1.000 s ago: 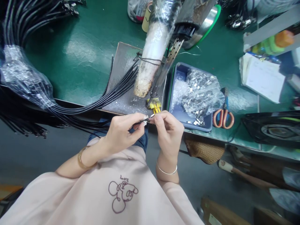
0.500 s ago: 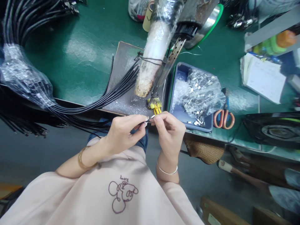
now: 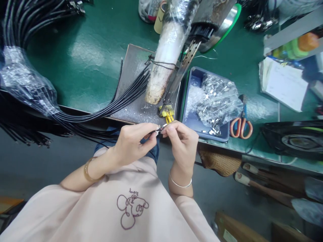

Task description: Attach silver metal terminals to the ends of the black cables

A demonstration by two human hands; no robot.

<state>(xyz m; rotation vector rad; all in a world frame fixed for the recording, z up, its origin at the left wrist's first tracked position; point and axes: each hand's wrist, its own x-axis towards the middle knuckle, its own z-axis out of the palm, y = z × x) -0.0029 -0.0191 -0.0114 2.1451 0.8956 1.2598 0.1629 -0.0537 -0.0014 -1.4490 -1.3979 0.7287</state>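
Observation:
My left hand (image 3: 136, 141) pinches the end of a black cable (image 3: 155, 131) between thumb and fingers, just in front of the table edge. Opposite it, my right hand (image 3: 182, 143) is closed in a pinch on a small silver metal connector (image 3: 164, 126) at the cable's tip. Fingertips hide much of both. Right behind them are a yellow clip (image 3: 169, 116) and the tip of a soldering iron (image 3: 174, 85) on its stand. A bundle of black cables (image 3: 101, 116) runs from the left onto a grey board (image 3: 133, 112) sprinkled with tiny bright specks.
A plastic-wrapped white tube (image 3: 164, 57) slants down over the board. On the right, a blue tray (image 3: 205, 131) holds a bag of small metal pieces (image 3: 218, 99). Scissors (image 3: 241, 126), papers (image 3: 285, 82) and a black fan-like device (image 3: 297, 139) lie further right. Another person's legs (image 3: 270, 191) show below.
My right hand has shifted very slightly left and down at the connector. My left hand stays put. The other person's feet at the lower right have moved a little.

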